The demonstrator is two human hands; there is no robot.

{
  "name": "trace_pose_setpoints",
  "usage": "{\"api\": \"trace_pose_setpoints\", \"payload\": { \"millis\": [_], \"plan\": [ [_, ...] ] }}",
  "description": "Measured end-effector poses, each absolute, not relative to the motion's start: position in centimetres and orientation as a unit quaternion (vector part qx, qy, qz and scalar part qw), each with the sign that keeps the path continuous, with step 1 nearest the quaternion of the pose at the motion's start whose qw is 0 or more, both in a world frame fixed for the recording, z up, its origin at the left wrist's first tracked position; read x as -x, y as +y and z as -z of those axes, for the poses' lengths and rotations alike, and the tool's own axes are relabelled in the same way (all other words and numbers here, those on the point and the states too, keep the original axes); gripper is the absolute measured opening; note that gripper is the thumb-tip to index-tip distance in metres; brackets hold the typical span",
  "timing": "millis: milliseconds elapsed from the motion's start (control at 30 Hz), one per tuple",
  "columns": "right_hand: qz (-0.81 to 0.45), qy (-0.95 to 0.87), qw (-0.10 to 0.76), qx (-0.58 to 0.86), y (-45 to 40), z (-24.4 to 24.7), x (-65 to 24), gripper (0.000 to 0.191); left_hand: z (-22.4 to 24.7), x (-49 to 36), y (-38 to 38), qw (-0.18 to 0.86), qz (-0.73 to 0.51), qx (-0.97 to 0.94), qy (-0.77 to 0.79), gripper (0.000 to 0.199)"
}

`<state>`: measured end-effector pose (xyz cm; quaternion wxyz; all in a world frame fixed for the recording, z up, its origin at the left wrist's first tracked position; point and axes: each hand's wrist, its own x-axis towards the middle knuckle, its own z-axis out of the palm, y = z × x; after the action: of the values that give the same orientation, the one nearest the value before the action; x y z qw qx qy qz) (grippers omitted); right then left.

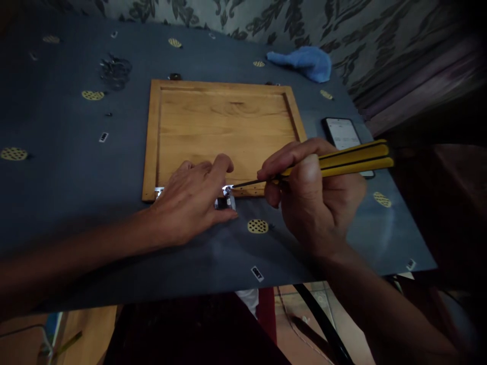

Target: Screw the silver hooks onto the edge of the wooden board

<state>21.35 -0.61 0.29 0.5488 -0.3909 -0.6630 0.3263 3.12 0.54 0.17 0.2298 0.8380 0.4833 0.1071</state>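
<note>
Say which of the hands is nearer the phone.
Right. The right hand, gripping the yellow-handled screwdriver, is on the near side of the phone; the left hand is farther off to its left, at the near edge of the wooden panel.

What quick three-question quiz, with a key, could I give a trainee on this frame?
1. Multiple choice: what does the right hand hold?
A) red metal pliers
B) a slim screwdriver with a yellow-and-black handle
C) a wooden-handled hammer

2. True or false: the black-edged phone with a pale lit screen lies on the blue-grey tablecloth with pineapple prints, to the right of the framed wooden panel.

3. Short answer: which edge of the panel, near or far from the wearer, has the silvery metal hinge between the left hand's thumb and forefinger?

Key: 1. B; 2. True; 3. The near edge.
</note>
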Motion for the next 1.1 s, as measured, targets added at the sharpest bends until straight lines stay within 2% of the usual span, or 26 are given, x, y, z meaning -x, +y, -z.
{"api": "trace_pose_setpoints", "payload": {
  "millis": [200,500,667,833,1000,1100],
  "plan": [
    [-0.352,-0.650,0.560,0.374,-0.2,-0.1,-21.1,0.030,-0.1,-3.0,0.5,0.236,-0.121,-0.841,0.471,0.062],
    [-0.361,-0.658,0.547,0.370,0.0,0.1,-21.1,0.039,-0.2,-3.1,0.5,0.223,-0.107,-0.842,0.479,0.062],
    [-0.408,-0.652,0.512,0.382,0.5,-0.6,-21.4,0.022,-0.3,-3.2,0.5,0.220,-0.109,-0.845,0.474,0.059],
    [-0.483,-0.648,0.462,0.366,1.3,-1.6,-21.5,0.021,-0.2,-3.2,0.6,0.197,-0.108,-0.853,0.471,0.056],
    [-0.440,-0.647,0.492,0.381,1.8,-1.7,-20.8,0.010,0.0,-3.3,0.5,0.175,-0.109,-0.860,0.467,0.059],
    [-0.433,-0.637,0.508,0.385,1.9,-1.6,-20.5,0.011,0.1,-3.4,0.4,0.172,-0.113,-0.860,0.466,0.061]
  ]
}}
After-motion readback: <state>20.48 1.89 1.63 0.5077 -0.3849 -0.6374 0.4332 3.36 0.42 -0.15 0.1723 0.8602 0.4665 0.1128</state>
